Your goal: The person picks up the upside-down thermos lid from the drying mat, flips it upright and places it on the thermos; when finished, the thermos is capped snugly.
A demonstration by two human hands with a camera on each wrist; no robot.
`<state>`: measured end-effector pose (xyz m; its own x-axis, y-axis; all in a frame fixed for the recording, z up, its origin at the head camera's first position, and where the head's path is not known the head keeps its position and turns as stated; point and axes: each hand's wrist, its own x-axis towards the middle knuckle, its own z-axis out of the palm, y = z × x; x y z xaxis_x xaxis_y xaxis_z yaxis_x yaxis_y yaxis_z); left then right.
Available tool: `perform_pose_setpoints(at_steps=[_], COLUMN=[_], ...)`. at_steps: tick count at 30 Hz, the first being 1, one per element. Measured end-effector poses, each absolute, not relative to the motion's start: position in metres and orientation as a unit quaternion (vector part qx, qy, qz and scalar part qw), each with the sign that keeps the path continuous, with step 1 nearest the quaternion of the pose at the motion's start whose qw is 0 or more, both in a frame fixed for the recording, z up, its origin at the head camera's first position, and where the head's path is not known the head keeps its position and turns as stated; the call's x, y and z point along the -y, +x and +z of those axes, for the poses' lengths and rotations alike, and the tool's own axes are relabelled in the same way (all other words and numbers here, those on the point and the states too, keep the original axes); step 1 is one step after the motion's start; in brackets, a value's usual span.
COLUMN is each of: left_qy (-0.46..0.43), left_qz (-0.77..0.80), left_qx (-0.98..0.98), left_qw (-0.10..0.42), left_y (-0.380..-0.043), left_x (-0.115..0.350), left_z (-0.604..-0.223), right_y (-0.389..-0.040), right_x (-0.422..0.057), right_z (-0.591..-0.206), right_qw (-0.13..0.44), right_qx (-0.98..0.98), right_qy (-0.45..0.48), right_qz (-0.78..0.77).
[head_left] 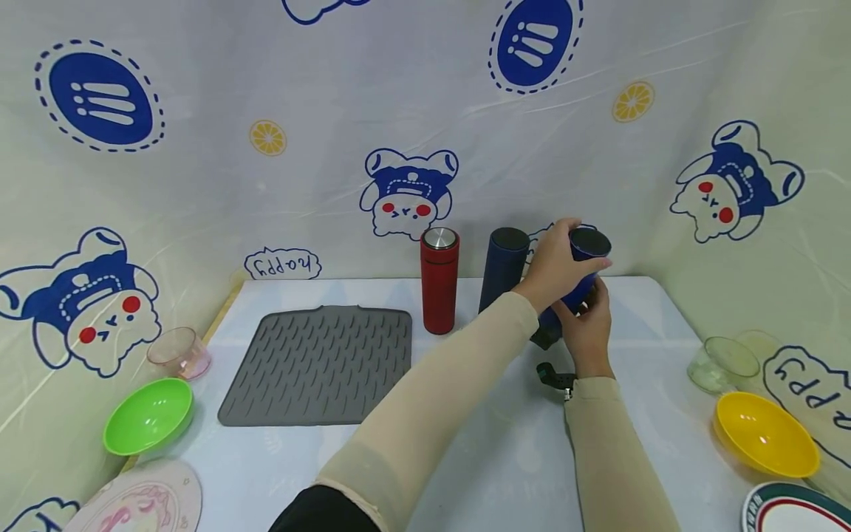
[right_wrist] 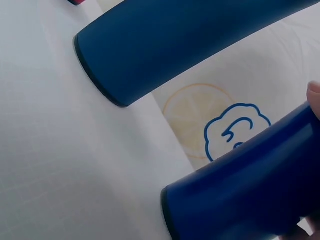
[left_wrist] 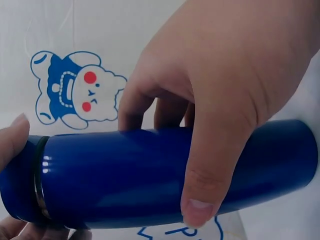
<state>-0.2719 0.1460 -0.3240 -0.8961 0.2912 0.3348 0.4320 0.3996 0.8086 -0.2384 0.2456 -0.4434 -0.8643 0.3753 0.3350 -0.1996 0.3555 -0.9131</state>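
A glossy blue flask [head_left: 578, 292] stands near the back right of the table, held by both hands. My left hand [head_left: 555, 262] grips its lid [left_wrist: 19, 177] from above, thumb on one side and fingers on the other. Lower down, my right hand [head_left: 588, 332] wraps round the body [left_wrist: 110, 175] and shows large in the left wrist view. A silver ring shows where lid and body meet. Just left of it is a dark blue flask [head_left: 503, 270], upright and untouched, its lower end [right_wrist: 130, 55] near the held one in the right wrist view.
A red flask [head_left: 440, 292] with a silver top stands further left, beside a grey ridged mat [head_left: 319, 369]. Along the left edge are a pinkish glass [head_left: 179, 355], a green bowl [head_left: 149, 417] and a plate [head_left: 142, 502]. A greenish glass [head_left: 721, 366], yellow bowl [head_left: 764, 436] and rimmed plate [head_left: 798, 502] line the right.
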Motion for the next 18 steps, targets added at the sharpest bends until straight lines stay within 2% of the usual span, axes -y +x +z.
perform_pose_setpoints(at_steps=[15,18], left_qy=[-0.201,-0.231], left_qz=[-0.509,-0.509], left_qx=[0.832,0.826], left_qw=[0.09,0.069], left_y=[-0.2762,-0.2798], left_x=[-0.1476,-0.1465], left_z=[-0.3293,-0.3321], right_y=[-0.2417,-0.2417], right_x=[-0.2474,-0.2481], right_z=[-0.4477,-0.4481], right_qw=[0.257,0.253], right_qx=[0.773,0.774], right_qy=[-0.05,-0.054], right_qz=[0.577,0.579])
